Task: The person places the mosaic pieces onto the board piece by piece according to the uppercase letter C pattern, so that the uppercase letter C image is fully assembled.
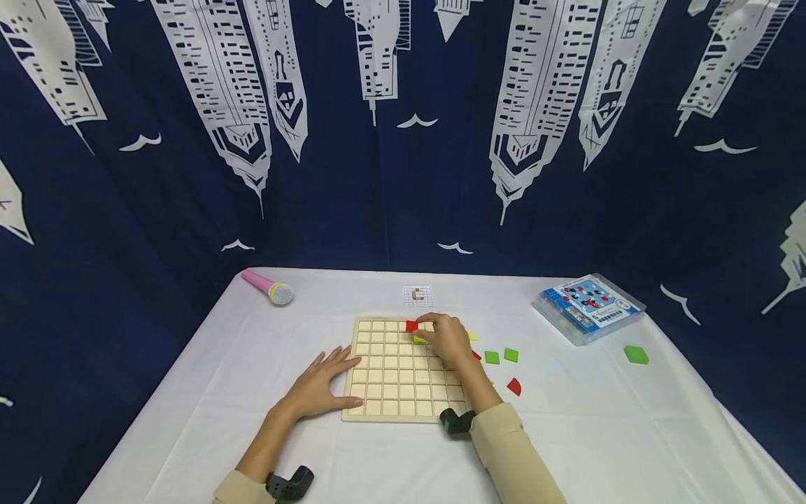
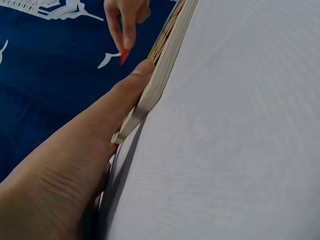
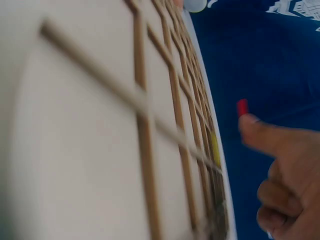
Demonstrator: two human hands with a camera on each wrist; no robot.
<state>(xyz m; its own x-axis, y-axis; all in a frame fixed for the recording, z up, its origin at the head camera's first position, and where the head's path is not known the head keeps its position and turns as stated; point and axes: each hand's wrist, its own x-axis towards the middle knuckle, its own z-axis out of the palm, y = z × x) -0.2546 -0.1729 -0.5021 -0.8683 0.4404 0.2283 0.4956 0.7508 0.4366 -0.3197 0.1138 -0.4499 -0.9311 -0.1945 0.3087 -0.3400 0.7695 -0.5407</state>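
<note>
A wooden grid board (image 1: 383, 374) lies flat on the table. My right hand (image 1: 448, 339) is over its far right part and pinches a red tile (image 1: 412, 326) between thumb and fingertips. In the right wrist view the red tile (image 3: 242, 107) stands up from the fingertips, above the board. A yellow tile (image 1: 418, 339) shows in a cell just under the hand, partly covered. My left hand (image 1: 317, 387) lies spread at the board's left edge, its thumb (image 2: 131, 85) touching the rim in the left wrist view.
Right of the board lie green tiles (image 1: 492, 358), a red quarter-round tile (image 1: 514, 386) and part of a yellow piece (image 1: 471, 336). A pattern card (image 1: 418, 296) lies behind the board. A plastic case (image 1: 590, 308), a green piece (image 1: 636, 355) and a pink toy microphone (image 1: 267, 285) lie farther out.
</note>
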